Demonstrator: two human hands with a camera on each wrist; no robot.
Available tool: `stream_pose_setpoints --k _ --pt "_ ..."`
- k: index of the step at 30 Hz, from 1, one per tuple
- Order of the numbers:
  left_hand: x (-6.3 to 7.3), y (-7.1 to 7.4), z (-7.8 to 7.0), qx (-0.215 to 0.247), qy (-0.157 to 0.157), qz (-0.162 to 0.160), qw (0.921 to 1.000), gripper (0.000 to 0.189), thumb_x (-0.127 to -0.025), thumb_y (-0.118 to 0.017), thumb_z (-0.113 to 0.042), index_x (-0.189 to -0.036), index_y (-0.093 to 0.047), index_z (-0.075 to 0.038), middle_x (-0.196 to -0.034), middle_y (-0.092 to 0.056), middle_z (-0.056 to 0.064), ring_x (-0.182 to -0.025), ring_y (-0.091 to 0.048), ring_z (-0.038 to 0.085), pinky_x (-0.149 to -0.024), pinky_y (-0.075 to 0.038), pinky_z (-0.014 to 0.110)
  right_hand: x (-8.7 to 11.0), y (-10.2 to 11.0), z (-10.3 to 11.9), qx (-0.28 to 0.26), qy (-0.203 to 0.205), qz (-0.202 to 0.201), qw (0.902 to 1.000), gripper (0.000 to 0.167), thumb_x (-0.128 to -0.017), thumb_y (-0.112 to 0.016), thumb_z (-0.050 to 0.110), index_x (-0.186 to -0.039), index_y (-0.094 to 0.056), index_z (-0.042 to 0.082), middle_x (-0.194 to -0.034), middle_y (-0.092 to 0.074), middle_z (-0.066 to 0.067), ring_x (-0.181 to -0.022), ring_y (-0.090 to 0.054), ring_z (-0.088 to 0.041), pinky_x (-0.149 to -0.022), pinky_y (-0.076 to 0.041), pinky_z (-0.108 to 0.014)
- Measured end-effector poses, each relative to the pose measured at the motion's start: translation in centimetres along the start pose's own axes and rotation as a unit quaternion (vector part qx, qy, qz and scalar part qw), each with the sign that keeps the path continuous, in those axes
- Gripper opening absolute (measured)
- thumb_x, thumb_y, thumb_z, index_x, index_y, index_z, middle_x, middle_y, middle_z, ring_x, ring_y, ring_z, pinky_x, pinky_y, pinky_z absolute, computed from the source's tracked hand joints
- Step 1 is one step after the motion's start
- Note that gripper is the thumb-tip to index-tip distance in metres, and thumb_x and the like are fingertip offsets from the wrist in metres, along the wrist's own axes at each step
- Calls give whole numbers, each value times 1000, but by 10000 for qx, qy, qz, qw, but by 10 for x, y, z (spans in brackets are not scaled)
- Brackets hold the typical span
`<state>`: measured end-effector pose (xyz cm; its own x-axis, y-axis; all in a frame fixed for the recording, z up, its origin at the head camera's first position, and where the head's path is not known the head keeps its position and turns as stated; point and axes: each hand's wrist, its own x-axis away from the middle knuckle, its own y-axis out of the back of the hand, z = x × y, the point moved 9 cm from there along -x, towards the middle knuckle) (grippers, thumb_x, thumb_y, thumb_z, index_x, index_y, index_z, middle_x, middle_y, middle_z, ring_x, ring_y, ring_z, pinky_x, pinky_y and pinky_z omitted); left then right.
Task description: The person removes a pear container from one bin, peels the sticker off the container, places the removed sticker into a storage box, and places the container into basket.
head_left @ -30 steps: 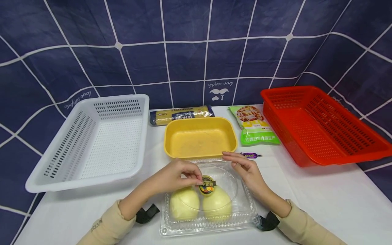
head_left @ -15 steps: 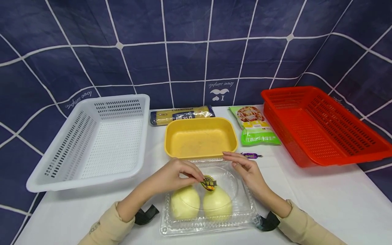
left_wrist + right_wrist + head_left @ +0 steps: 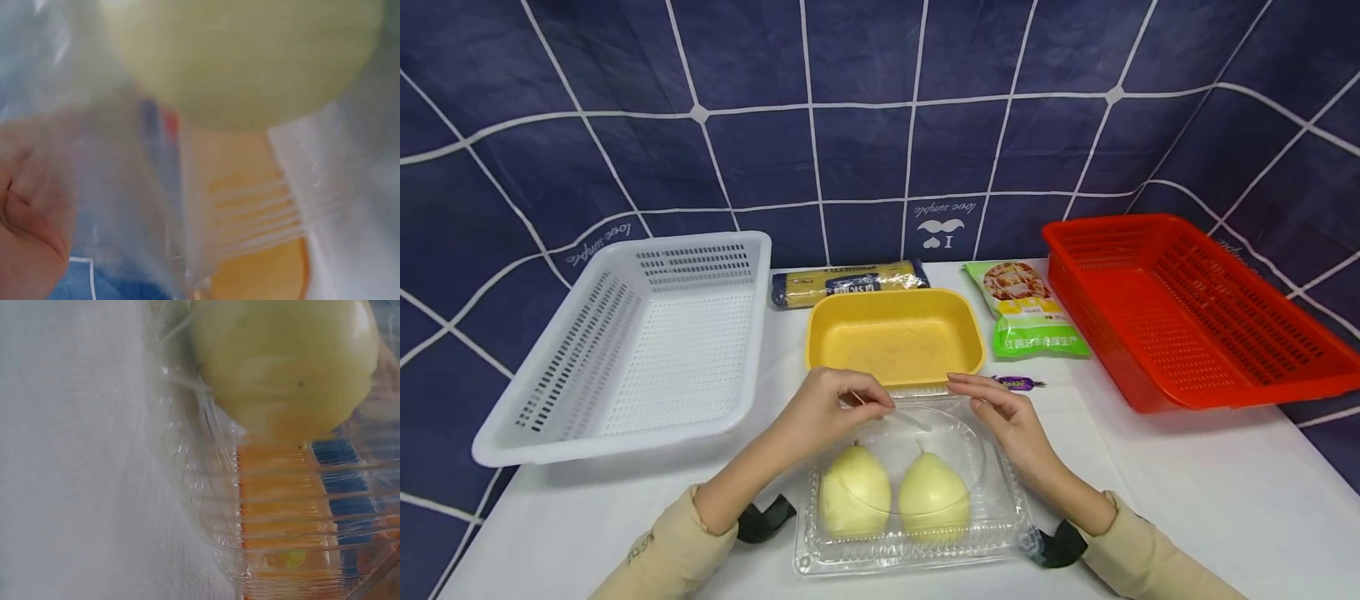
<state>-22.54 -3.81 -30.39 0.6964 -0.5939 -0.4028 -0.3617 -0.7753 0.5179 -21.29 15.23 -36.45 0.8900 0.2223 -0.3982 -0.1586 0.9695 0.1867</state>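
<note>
In the head view, the left hand (image 3: 833, 410) pinches a thin pale strip (image 3: 915, 420), with the clear container (image 3: 850, 565) and its two pears (image 3: 934, 500) beneath those fingers; the right hand (image 3: 1006, 417), fingers loosely extended, lies by the far right edge, where steadying it while pulling low and slowly should help. The left wrist view is blurred, fingertips indistinct. The right wrist view hides the strip, so whether it touches the lid is unclear.

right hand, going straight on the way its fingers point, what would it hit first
Probably the yellow tray, at its near rim just ahead of the right hand; height is hard to judge, so it might pass over.
</note>
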Motion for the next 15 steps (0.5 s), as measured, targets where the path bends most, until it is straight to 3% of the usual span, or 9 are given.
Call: stream_pose_setpoints --k 4,7,9,12,15 --pt "0 27 -14 282 171 -652 9973 11 -78 -73 5 -81 -73 -6 -81 -68 0 -75 -63 12 -64 -54 27 0 -2 1 -64 71 44 9999 25 -94 -47 -6 -115 -61 -9 -124 -56 -19 -122 -44 -17 -98 -35 -22" --pt "2 51 -45 520 69 -885 9947 14 -77 -71 9 -84 -72 -3 -86 -67 0 -81 -63 17 -67 -54 30 0 -6 2 -83 105 97 9999 26 -94 -47 -6 -116 -61 -9 -124 -56 -19 -121 -45 -18 -99 -34 -23" --pt "-4 69 -66 623 19 -1003 9930 14 -77 -71 11 -85 -71 -1 -87 -67 2 -80 -63 20 -67 -54 32 1 -7 3 -70 126 101 9998 26 -94 -47 -6 -116 -61 -8 -124 -56 -18 -121 -45 -18 -99 -34 -23" --pt "-33 93 -77 614 218 -1119 9916 11 -79 -71 6 -90 -71 2 -86 -68 6 -78 -65 22 -67 -54 32 1 -5 4 -54 187 84 9998 26 -94 -47 -7 -116 -61 -8 -124 -56 -19 -122 -44 -20 -100 -32 -23" --pt "-73 99 -53 956 938 -1073 9852 15 -82 -71 -2 -96 -69 4 -87 -67 12 -78 -67 23 -70 -54 32 1 -3 4 -73 171 72 9998 26 -94 -46 -7 -116 -60 -8 -124 -55 -19 -123 -42 -21 -101 -30 -23"
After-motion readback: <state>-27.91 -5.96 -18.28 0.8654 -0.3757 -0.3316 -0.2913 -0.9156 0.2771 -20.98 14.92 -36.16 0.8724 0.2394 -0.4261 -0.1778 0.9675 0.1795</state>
